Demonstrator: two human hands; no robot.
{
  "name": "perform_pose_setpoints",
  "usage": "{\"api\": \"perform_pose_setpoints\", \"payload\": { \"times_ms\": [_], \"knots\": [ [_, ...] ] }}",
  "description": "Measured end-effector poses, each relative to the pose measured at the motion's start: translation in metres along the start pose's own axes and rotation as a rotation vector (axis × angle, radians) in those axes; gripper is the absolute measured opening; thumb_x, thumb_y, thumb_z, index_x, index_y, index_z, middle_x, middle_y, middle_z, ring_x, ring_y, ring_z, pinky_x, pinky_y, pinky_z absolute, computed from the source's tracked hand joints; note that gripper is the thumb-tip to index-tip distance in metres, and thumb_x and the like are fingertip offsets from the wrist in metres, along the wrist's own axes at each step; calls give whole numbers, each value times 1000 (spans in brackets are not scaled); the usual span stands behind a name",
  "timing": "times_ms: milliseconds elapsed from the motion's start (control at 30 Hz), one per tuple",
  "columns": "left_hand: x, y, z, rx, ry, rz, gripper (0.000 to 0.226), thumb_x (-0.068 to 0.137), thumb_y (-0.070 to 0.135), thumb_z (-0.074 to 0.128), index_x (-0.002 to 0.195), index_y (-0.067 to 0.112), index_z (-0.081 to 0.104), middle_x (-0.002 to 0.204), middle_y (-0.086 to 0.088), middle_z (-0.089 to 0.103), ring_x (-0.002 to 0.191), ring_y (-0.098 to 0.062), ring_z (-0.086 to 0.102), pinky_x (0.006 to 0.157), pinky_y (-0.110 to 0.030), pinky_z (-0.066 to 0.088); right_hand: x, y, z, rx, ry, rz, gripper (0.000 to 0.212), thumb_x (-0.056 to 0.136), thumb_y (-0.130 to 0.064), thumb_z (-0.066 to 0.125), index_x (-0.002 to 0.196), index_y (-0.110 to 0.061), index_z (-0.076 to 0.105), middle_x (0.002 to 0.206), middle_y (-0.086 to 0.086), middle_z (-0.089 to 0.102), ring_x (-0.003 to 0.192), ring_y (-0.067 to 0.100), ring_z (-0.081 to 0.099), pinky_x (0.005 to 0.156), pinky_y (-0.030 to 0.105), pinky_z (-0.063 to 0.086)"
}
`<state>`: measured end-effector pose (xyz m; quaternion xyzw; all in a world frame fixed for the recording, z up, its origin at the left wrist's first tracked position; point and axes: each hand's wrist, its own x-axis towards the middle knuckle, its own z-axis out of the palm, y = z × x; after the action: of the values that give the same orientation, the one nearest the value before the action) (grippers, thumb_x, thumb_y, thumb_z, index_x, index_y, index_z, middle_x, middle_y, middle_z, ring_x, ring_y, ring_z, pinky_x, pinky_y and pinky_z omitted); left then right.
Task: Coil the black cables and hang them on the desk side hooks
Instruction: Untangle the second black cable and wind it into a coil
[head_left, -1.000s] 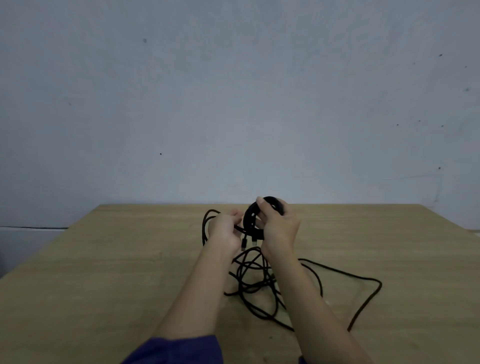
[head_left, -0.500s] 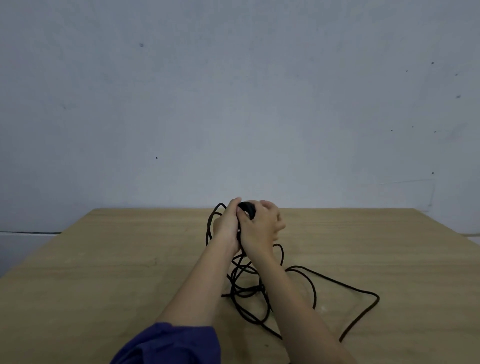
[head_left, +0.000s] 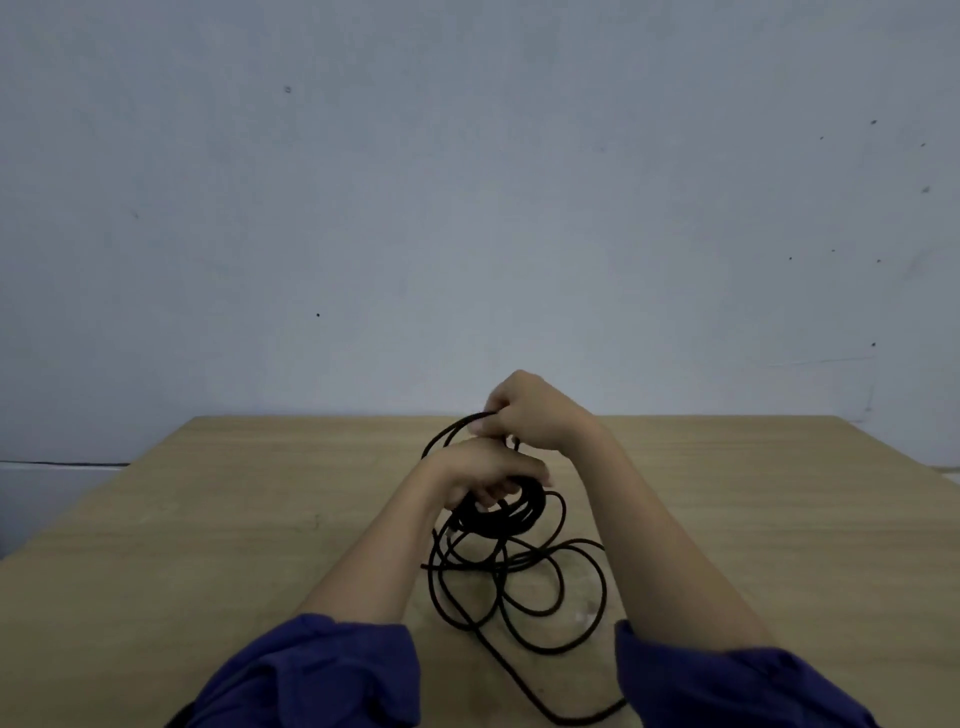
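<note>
Cable (head_left: 493, 564), black, is spread in loose loops on the wooden counter (head_left: 208, 545), with a tighter coil (head_left: 524, 512) gathered at its far end. The coil is held by the left hand (head_left: 480, 475), the grip curled round its turns. One strand (head_left: 449, 428) is pinched in the grip of the right hand (head_left: 532, 415), higher and nearer the wall.

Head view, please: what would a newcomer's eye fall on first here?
The two hands at mid-desk: the left hand grips a small black coil, and the right hand, just beyond, pinches a strand. Nearer the camera, loose black cable sprawls in loops on the wooden desk.
</note>
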<state>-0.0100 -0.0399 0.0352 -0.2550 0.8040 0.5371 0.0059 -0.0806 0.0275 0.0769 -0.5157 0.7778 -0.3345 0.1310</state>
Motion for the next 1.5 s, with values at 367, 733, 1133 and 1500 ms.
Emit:
{"api": "perform_pose_setpoints", "payload": {
  "times_ms": [367, 733, 1133, 1500],
  "knots": [
    [-11, 4, -21, 167, 61, 77, 43, 77, 19, 68, 50, 19, 35, 35, 8, 28, 31, -8, 19, 42, -15, 16, 4, 38, -35, 1973, 253, 353, 26, 93, -7, 37, 67, -11, 37, 48, 0, 39, 27, 10, 35, 57, 18, 30],
    [-18, -43, -77, 297, 584, -39, 41, 68, 30, 71, 52, 11, 39, 52, -2, 36, 46, -21, 31, 47, -25, 23, -21, 137, -59, 1993, 722, 493, 10, 98, -7, 35, 91, -9, 42, 79, 4, 42, 65, 12, 43, 65, 26, 42],
    [-3, -50, -47, 534, 688, -42, 38, 71, 34, 70, 54, 9, 45, 56, -2, 44, 63, -25, 48, 44, -26, 26, -21, 72, 7, 313, 133, 316, 35, 89, -30, 60, 65, -6, 53, 54, 11, 61, 43, 13, 55, 48, 27, 50],
    [-8, -50, -38, 570, 633, -53, 39, 75, 38, 68, 57, 10, 47, 61, -2, 46, 68, -25, 50, 50, -28, 29, -24, 25, 52, -565, 482, -29, 59, 97, -39, 9, 104, -3, 56, 91, 12, 55, 97, 31, 53, 77, 35, 35]
  ]
}}
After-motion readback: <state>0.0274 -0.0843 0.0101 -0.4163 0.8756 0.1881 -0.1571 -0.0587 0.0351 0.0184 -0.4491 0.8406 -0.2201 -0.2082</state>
